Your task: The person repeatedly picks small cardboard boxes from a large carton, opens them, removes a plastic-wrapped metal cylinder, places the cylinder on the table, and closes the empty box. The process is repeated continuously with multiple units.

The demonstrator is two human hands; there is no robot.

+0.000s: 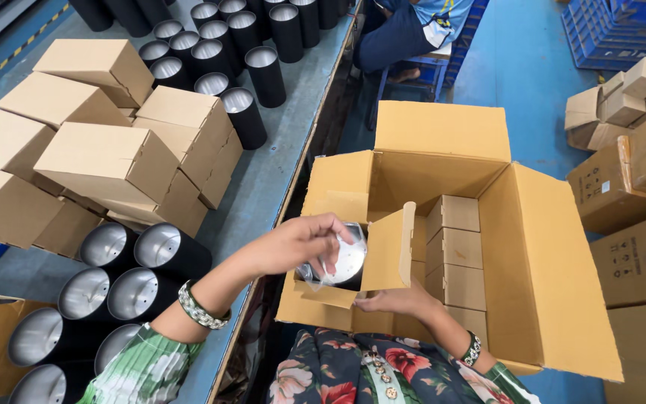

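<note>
Head view, looking down. Left hand sits at frame centre, fingers curled over the rim of a black cylinder wrapped in clear plastic, gripping it from above. The cylinder sits partly inside a small open carton, one flap standing up on its right side. Right hand lies beneath that carton, fingers flat against its underside, supporting it; how far they close cannot be told. Both wrists carry beaded bracelets.

Small carton is held over the near left corner of a large open shipping box, flaps spread. Inside, along its middle, a column of closed small cartons stands packed.

Left half of frame: grey desk. A heap of closed small cartons fills its upper left. Upright black cylinders cluster at top centre; more of them lie at lower left. Right edge: stacked brown boxes. Top centre: a seated person on blue floor.
</note>
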